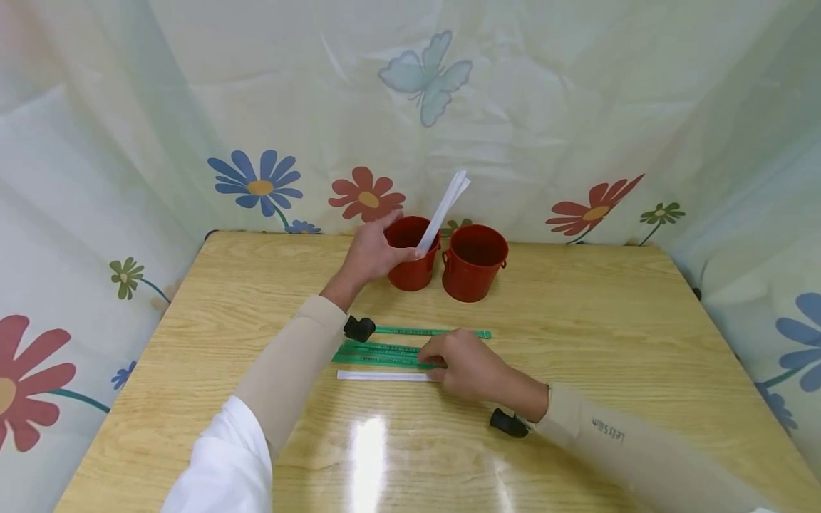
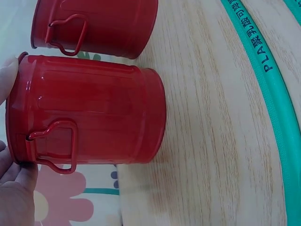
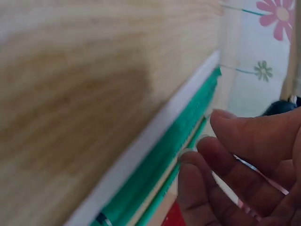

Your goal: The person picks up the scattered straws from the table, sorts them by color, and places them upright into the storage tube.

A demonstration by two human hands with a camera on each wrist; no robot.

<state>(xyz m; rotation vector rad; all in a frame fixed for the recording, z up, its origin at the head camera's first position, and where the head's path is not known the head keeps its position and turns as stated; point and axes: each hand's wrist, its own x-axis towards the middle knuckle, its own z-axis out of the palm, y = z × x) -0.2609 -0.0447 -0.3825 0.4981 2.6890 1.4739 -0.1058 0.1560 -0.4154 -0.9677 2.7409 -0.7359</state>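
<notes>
My left hand (image 1: 370, 251) grips the rim of the left small red metal bucket (image 1: 412, 276), thumb in front and fingers at the far side. Several long white wrapped straws (image 1: 442, 214) lean upright out of that bucket. On the table, green wrapped straws (image 1: 378, 360) printed with PLA lettering lie in a row, one farther back. A white wrapped straw (image 1: 378, 376) lies along their near side. My right hand (image 1: 468, 367) is over the right ends of these straws. In the right wrist view its fingers are loosely bent, thumb apart, with nothing visible between them.
A second red bucket (image 1: 471, 279) with side handles stands just right of the held one; no contents show in it. The wooden table (image 1: 577, 328) ends at a flower-printed curtain (image 1: 545, 128) behind and at both sides.
</notes>
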